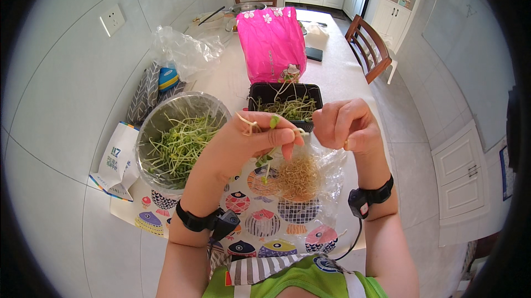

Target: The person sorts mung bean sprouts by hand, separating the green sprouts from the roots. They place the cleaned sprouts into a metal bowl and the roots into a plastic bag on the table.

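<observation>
My left hand (265, 136) holds a few green sprouts (267, 159) between thumb and fingers, their leaves and pale stems sticking out on both sides. To its right, my right hand (346, 125) is closed with thumb against fingers; whether a small bit is pinched there is hard to tell. Below the hands, a tangle of thin brown roots (298, 177) lies on a clear plastic bag (332, 169). Behind them, a black plastic crate (286, 88) contains more sprouts (300, 109). Trimmed-looking sprouts (182, 144) fill a plastic-lined bowl (143, 144) on the left.
A pink plastic bag (269, 45) stands behind the crate, a phone (314, 53) beside it. Crumpled clear plastic (186, 51) and a white paper bag (116, 161) lie along the tiled wall. The table has a fish-print cover (263, 221). Wooden chairs (369, 49) flank its far end.
</observation>
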Available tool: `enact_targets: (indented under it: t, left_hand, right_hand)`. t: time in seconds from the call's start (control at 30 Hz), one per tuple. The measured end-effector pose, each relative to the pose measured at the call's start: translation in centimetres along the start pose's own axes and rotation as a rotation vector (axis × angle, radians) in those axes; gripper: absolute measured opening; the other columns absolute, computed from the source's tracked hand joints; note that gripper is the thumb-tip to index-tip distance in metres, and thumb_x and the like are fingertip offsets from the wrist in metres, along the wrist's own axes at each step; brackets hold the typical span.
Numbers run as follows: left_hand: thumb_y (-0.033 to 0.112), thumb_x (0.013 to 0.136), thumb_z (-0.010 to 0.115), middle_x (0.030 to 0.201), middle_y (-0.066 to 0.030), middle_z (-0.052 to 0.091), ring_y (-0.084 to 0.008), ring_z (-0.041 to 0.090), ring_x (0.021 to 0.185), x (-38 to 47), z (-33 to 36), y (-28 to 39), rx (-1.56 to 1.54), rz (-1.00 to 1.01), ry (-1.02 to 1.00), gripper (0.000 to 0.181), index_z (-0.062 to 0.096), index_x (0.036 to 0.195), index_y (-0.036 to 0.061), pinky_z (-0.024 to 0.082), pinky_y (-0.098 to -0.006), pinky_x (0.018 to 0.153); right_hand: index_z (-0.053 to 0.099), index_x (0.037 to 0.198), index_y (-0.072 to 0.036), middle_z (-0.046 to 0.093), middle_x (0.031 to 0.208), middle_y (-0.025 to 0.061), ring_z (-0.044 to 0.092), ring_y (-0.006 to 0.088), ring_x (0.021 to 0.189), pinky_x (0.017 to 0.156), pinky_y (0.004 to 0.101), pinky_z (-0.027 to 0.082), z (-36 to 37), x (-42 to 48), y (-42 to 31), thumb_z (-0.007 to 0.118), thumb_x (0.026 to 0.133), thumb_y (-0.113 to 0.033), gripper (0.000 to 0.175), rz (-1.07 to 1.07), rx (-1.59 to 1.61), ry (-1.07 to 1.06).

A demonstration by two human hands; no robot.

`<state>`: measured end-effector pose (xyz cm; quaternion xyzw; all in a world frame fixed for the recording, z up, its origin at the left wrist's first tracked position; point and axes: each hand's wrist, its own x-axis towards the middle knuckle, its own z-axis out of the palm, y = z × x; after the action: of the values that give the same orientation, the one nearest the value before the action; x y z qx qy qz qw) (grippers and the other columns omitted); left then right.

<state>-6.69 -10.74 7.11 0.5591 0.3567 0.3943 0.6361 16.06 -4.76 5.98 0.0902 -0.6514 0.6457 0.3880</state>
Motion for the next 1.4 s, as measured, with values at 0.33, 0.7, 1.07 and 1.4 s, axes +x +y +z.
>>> enact_targets:
  t: [0.33, 0.7, 1.07, 1.4]
  left_hand:
    - [0.017, 0.089, 0.068, 0.077, -0.0083, 0.067, -0.0035, 0.039, 0.052, 0.7, -0.7, -0.7, -0.122, 0.059, 0.032, 0.020, 0.068, 0.096, -0.0012, 0.029, -0.0173, 0.047]
    - [0.018, 0.086, 0.072, 0.074, -0.0059, 0.066, -0.0034, 0.040, 0.053, 1.8, -0.3, -2.0, -0.141, 0.026, 0.029, 0.018, 0.067, 0.093, 0.0020, 0.029, -0.0181, 0.048]
    - [0.031, 0.098, 0.055, 0.086, -0.0065, 0.066, -0.0021, 0.029, 0.050, 2.5, -0.9, -2.7, -0.207, -0.071, -0.097, 0.035, 0.063, 0.109, -0.0011, 0.026, -0.0165, 0.045]
    - [0.018, 0.089, 0.067, 0.092, -0.0048, 0.069, -0.0001, 0.036, 0.054, 2.4, -1.5, -2.5, -0.141, -0.119, -0.188, 0.026, 0.065, 0.110, 0.0020, 0.026, -0.0159, 0.046]
  right_hand:
    - [0.071, 0.092, 0.000, 0.064, 0.093, 0.0078, 0.060, 0.0158, 0.083, 0.071, 0.0284, 0.049, 0.4, 0.4, 0.4, 0.072, 0.083, -0.007, 0.011, 0.118, -0.776, 0.131]
    - [0.069, 0.104, 0.001, 0.061, 0.097, 0.0076, 0.061, 0.0150, 0.081, 0.070, 0.0275, 0.050, 1.1, 0.2, 2.4, 0.070, 0.086, -0.008, 0.021, 0.291, -0.154, 0.354]
    - [0.065, 0.100, -0.001, 0.052, 0.080, 0.0039, 0.047, 0.0107, 0.064, 0.060, 0.0265, 0.043, -0.1, -0.1, 1.9, 0.057, 0.094, -0.018, 0.020, 0.236, 0.212, 0.471]
    - [0.062, 0.099, -0.002, 0.052, 0.093, 0.0037, 0.045, 0.0077, 0.070, 0.058, 0.0201, 0.038, -1.3, -0.3, 0.0, 0.057, 0.094, -0.020, 0.019, 0.090, 0.176, 0.548]
